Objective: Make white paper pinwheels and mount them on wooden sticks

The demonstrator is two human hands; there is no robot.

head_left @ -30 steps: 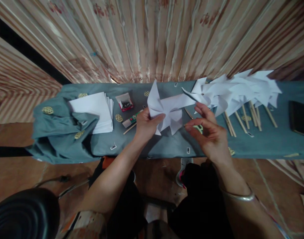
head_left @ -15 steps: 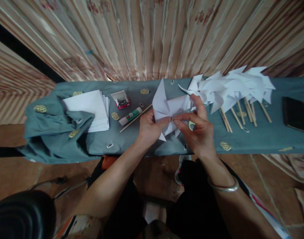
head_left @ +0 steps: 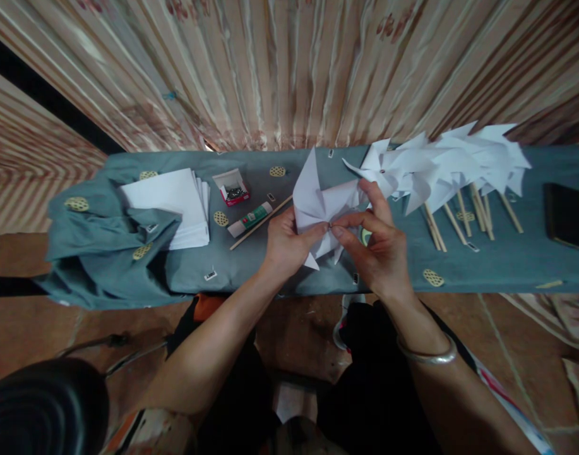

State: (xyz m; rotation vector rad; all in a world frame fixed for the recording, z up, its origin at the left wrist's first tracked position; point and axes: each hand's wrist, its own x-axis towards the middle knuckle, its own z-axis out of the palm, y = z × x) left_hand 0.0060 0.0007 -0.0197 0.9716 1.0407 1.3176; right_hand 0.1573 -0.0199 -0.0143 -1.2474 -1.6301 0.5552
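A white paper pinwheel with folded points is held over the table. My left hand is closed on its left side, the thumb pressing near the centre. The thumb and index finger of my right hand pinch a small shiny thumbtack at the pinwheel's centre. Part of the pinwheel is hidden behind both hands. Beside my left hand lie a thin wooden stick and a green-and-white glue stick. A small red-and-white box stands open behind them, with metal tacks inside.
Several finished pinwheels on wooden sticks overlap at the right. A dark phone-like object lies farther right. Stacked white paper sits at the left, partly under bunched green tablecloth. A striped curtain hangs behind the table.
The view has shifted slightly. Both hands keep nearly the same grip on the pinwheel, with the right fingertips still at its centre.
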